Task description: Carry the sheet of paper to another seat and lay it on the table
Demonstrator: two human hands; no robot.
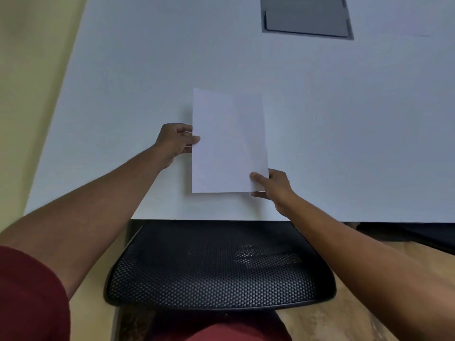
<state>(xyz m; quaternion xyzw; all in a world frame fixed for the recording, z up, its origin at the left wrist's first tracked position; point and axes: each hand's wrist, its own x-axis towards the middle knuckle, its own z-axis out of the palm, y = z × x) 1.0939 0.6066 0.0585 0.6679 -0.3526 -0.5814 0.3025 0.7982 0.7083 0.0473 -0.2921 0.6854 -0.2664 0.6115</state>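
A blank white sheet of paper (229,141) is over the white table (147,70), near its front edge, long side pointing away from me. My left hand (173,141) pinches the sheet's left edge at mid-height, thumb on top and fingers under it. My right hand (273,187) pinches the near right corner the same way. A thin shadow shows along the sheet's left edge; I cannot tell whether it touches the tabletop.
A black mesh chair back (219,264) stands right in front of me, pushed against the table's front edge. A grey rectangular hatch (306,17) is set into the tabletop at the far right. A pale wall runs along the left.
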